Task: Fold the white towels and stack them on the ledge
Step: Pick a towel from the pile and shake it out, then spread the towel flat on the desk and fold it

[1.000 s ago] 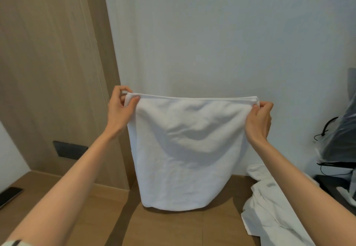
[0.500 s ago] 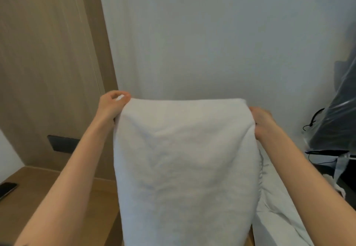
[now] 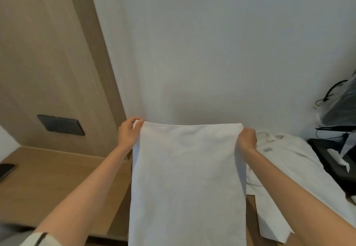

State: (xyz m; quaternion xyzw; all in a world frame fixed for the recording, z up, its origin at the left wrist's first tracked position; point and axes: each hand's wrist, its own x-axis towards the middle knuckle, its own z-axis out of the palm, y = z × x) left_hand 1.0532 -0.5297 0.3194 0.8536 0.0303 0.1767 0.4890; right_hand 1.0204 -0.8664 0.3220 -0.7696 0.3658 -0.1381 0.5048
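A white towel [image 3: 187, 178] stretches flat between my two hands over the wooden ledge [image 3: 48, 178], its far edge near the white wall and its near part running out of the bottom of the view. My left hand [image 3: 128, 134] pinches the far left corner. My right hand [image 3: 247, 140] grips the far right corner. A pile of more white towels [image 3: 289, 165] lies crumpled on the ledge to the right, partly hidden behind my right forearm.
A dark phone [image 3: 5, 169] lies at the ledge's left edge. A black socket plate [image 3: 60, 125] sits in the wood panel on the left. At far right stand a black box [image 3: 331, 161] with cables and a plastic-wrapped dark object [image 3: 342, 109].
The towel hung upright from both hands a second ago. It has since swung forward and down, and now spreads low over the ledge with the hands near the wall.
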